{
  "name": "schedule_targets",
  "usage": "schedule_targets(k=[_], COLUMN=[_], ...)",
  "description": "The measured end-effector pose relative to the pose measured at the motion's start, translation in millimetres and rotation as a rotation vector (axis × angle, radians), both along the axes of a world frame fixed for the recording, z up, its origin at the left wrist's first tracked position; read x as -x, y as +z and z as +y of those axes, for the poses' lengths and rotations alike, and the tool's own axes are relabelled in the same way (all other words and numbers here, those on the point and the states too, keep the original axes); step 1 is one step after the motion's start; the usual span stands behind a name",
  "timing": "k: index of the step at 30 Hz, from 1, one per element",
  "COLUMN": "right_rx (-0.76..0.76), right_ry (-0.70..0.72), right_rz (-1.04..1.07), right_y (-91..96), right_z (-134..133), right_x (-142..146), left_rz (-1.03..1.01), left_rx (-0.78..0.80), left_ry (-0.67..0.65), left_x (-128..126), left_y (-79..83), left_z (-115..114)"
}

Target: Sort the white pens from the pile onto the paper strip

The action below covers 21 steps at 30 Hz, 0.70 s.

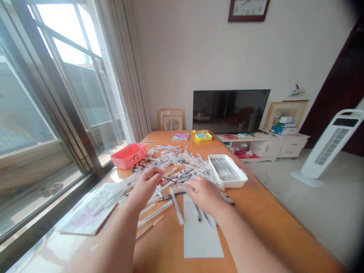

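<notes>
My left hand (148,184) is closed in a pinch on a thin dark pen refill (170,180) that sticks out to the right. My right hand (205,195) lies palm down over the pile of clear pens (176,165), fingers curled on a pen part that I cannot make out. Both hands hover above the orange wooden table (256,216), just past a white sheet of paper (200,235).
A pink tray (128,155) stands at the left of the pile, a white tray (227,170) with pen parts at the right. A plastic-wrapped booklet (91,208) lies by the window. A book and a yellow box (202,135) sit at the far end. A tower fan (327,148) stands right.
</notes>
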State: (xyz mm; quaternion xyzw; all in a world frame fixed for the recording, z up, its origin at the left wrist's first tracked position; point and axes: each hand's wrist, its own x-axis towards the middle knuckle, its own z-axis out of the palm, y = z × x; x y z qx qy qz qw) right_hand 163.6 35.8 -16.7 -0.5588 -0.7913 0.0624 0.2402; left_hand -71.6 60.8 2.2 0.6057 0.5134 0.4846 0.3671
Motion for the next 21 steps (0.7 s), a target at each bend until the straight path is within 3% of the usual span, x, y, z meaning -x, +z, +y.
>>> schedule_targets(k=[6,11,17,21], right_rx=[0.021,0.002,-0.036,-0.055], right_ry=[0.047,0.048,-0.004,-0.018], right_rz=[0.078,0.166,0.286,0.375], right_y=[-2.4,-5.5,-6.2,-5.7], right_z=[-2,1,10,16], right_x=[5,4,-2,-6], left_rz=[0.060,0.036,0.054,0.321], left_rx=[0.029,0.043,0.016,-0.024], left_ry=[-0.097,-0.040,0.137,0.223], left_x=[-18,-22,-19,-18], left_y=[4.6,6.0,-14.5,-31.2], left_z=[-9,-11,5,22])
